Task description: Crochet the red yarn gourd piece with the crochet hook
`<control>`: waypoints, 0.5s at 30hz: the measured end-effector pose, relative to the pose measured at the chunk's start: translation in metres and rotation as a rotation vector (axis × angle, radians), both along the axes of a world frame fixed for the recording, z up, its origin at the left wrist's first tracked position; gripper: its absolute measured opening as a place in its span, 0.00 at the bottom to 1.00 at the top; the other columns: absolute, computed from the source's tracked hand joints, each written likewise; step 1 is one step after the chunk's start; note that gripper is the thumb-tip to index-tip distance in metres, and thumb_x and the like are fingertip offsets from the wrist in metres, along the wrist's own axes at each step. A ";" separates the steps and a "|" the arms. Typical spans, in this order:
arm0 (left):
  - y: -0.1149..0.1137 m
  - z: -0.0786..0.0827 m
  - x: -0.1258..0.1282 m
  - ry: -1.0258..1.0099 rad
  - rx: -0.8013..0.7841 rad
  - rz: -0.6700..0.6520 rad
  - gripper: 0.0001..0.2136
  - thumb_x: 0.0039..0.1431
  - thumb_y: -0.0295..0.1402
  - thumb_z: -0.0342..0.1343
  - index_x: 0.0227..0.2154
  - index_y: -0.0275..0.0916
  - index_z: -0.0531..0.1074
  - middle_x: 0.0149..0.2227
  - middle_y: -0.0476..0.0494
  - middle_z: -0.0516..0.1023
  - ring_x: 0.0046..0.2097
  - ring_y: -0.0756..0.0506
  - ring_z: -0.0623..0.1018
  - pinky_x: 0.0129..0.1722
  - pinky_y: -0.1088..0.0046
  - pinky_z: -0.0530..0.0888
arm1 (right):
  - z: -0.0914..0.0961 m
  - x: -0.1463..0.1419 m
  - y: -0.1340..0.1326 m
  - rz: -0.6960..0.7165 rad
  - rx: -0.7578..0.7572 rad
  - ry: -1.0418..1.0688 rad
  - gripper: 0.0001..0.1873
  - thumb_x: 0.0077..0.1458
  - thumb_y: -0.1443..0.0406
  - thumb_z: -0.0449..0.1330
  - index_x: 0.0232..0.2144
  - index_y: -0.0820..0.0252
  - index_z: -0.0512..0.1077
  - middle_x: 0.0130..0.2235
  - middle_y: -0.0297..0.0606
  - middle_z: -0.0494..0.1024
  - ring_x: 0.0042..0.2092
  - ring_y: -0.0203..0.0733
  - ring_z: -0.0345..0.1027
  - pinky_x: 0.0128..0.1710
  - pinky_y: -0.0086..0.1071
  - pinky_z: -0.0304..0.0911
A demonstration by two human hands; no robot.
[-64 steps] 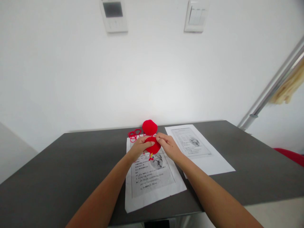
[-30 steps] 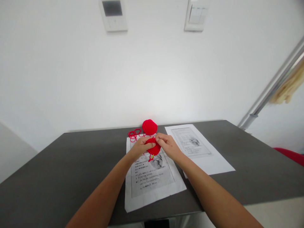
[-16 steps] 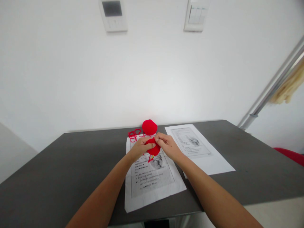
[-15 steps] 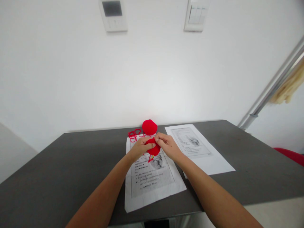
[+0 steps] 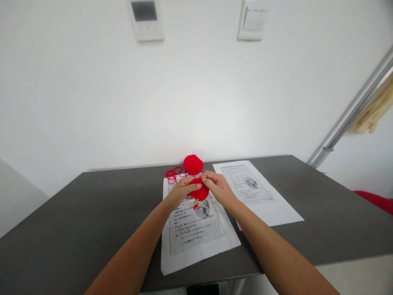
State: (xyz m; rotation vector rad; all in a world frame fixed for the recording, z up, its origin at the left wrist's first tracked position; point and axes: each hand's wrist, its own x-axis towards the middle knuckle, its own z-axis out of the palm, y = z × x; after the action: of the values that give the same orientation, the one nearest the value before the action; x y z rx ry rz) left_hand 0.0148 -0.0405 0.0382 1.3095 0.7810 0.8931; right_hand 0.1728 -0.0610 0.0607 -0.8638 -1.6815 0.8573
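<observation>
Between my hands is a small round red crocheted piece (image 5: 202, 194), held above a printed sheet (image 5: 196, 250). My left hand (image 5: 183, 189) pinches its left side, thumb on top. At its upper right edge, the fingertips of my right hand (image 5: 216, 184) are pressed together; whether they hold a hook or yarn there is hidden. A short red tail with a small yellow marker (image 5: 196, 202) hangs from the lower edge. Just behind my hands sits a ball of red yarn (image 5: 193, 164), with loose loops of red yarn (image 5: 172, 175) to its left.
A second printed sheet (image 5: 260, 196) lies to the right on the dark grey table (image 5: 116, 221). The white wall behind carries a panel with a screen (image 5: 145, 20) and a switch plate (image 5: 254, 19). Right of the table are a metal pole (image 5: 353, 110) and something red (image 5: 373, 201).
The red crocheted piece has turned slightly in my hands, and its hanging tail with the yellow marker has shifted a little. Both hands keep nearly the same place.
</observation>
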 end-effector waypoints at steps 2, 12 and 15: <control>0.001 0.000 0.000 0.002 0.001 -0.008 0.14 0.42 0.40 0.64 0.23 0.34 0.70 0.18 0.53 0.64 0.20 0.55 0.61 0.21 0.77 0.55 | 0.000 0.000 0.000 -0.001 0.001 -0.009 0.09 0.49 0.66 0.49 0.19 0.58 0.61 0.22 0.30 0.61 0.27 0.35 0.55 0.29 0.29 0.50; 0.000 0.001 0.000 0.028 0.004 -0.044 0.14 0.42 0.40 0.63 0.20 0.36 0.65 0.16 0.55 0.60 0.18 0.56 0.58 0.20 0.77 0.52 | -0.003 -0.001 0.001 0.003 -0.020 -0.023 0.08 0.47 0.66 0.49 0.18 0.58 0.58 0.21 0.29 0.58 0.26 0.34 0.51 0.27 0.29 0.47; -0.001 0.003 0.001 0.040 0.003 -0.051 0.15 0.42 0.40 0.64 0.20 0.36 0.65 0.16 0.56 0.59 0.18 0.56 0.57 0.20 0.77 0.50 | -0.004 0.000 0.002 0.009 -0.023 -0.016 0.08 0.47 0.66 0.49 0.18 0.58 0.59 0.21 0.29 0.58 0.26 0.34 0.51 0.27 0.29 0.48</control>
State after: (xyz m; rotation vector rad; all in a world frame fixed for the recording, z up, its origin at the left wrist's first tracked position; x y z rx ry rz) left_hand 0.0159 -0.0419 0.0412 1.3472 0.7740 0.8297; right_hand 0.1724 -0.0590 0.0571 -0.8806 -1.6934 0.8794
